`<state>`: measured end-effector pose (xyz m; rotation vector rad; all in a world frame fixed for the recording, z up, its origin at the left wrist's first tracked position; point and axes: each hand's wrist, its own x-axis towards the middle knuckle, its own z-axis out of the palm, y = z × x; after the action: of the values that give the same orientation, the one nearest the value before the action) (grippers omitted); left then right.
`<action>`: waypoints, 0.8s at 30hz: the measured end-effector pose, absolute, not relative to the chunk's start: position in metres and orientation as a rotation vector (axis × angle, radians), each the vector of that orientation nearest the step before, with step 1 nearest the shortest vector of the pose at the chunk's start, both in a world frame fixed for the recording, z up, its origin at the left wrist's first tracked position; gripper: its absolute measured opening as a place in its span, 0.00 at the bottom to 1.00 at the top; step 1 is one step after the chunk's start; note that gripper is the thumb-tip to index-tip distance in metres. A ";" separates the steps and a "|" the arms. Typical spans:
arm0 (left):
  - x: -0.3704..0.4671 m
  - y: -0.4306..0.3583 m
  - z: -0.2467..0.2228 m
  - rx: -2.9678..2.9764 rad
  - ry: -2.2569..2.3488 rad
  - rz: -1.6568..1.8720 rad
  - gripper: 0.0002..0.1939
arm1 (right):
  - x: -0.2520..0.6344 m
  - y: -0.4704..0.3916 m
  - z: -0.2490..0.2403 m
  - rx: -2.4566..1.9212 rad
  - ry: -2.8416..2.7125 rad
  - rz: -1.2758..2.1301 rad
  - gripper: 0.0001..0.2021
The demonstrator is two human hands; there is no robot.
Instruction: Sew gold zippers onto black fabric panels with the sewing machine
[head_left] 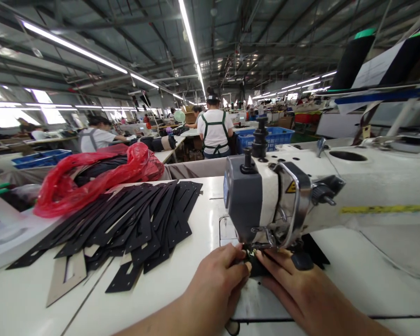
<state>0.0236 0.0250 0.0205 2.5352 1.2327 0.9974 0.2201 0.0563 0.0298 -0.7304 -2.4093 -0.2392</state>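
Under the head of a white and grey sewing machine [245,200] lies a black flat piece [259,267], partly covered by my hands; a dark part of it or another piece shows behind on the right. My left hand [219,275] is at the left of the needle area, fingers curled and pinched at the piece's edge. My right hand [297,284] lies to the right with fingers stretched out, pressing flat beside the presser foot. The needle itself is hidden. Left of the machine fans a pile of black flat strips [147,224] with slots and small holes.
A red plastic bag [87,177] with dark pieces sits behind the pile. A beige slotted piece [67,277] lies at its front. Thread cones [353,60] stand upper right. Beyond are a blue crate [276,136] and a person in a white shirt [215,126], back turned.
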 end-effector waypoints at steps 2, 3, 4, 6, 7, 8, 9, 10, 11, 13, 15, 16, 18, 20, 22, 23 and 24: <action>0.024 0.023 0.020 2.639 1.220 1.033 0.09 | 0.220 0.055 0.031 -0.673 -2.374 -0.339 0.17; 0.024 0.022 0.020 2.684 1.208 1.050 0.09 | 0.219 0.055 0.031 -0.642 -2.356 -0.382 0.18; 0.023 0.022 0.020 2.726 1.197 1.054 0.09 | 0.219 0.055 0.032 -0.619 -2.338 -0.419 0.18; 0.023 0.022 0.019 2.803 1.188 1.032 0.11 | 0.219 0.055 0.032 -0.606 -2.313 -0.469 0.20; 0.023 0.022 0.019 2.836 1.186 1.019 0.12 | 0.219 0.055 0.032 -0.607 -2.309 -0.482 0.20; 0.023 0.023 0.018 2.863 1.185 1.015 0.12 | 0.219 0.056 0.032 -0.607 -2.308 -0.490 0.21; 0.023 0.023 0.018 2.883 1.187 1.013 0.13 | 0.218 0.056 0.032 -0.615 -2.306 -0.491 0.21; 0.023 0.024 0.017 2.892 1.189 1.011 0.12 | 0.218 0.057 0.031 -0.625 -2.313 -0.486 0.22; 0.023 0.024 0.017 2.890 1.192 1.004 0.12 | 0.217 0.057 0.030 -0.632 -2.321 -0.476 0.22; 0.023 0.025 0.018 2.861 1.210 0.950 0.11 | 0.217 0.058 0.029 -0.660 -2.348 -0.439 0.21; 0.023 0.025 0.021 2.816 1.217 0.881 0.11 | 0.217 0.059 0.027 -0.690 -2.381 -0.385 0.21; 0.024 0.025 0.023 2.795 1.220 0.862 0.11 | 0.218 0.059 0.027 -0.700 -2.394 -0.355 0.21; 0.024 0.025 0.026 2.770 1.215 0.846 0.11 | 0.218 0.059 0.026 -0.718 -2.409 -0.306 0.20; 0.025 0.026 0.027 2.762 1.209 0.859 0.11 | 0.219 0.058 0.027 -0.719 -2.408 -0.291 0.20; 0.025 0.026 0.026 2.763 1.209 0.870 0.11 | 0.218 0.058 0.028 -0.714 -2.401 -0.292 0.20; 0.025 0.027 0.025 2.765 1.208 0.871 0.11 | 0.218 0.058 0.028 -0.710 -2.397 -0.291 0.20; 0.025 0.027 0.024 2.766 1.206 0.872 0.11 | 0.218 0.058 0.029 -0.701 -2.396 -0.290 0.20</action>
<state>0.0251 0.0269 0.0245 2.7659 1.2062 0.8717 0.2178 0.0582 0.0285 -0.7006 -2.3963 -0.2895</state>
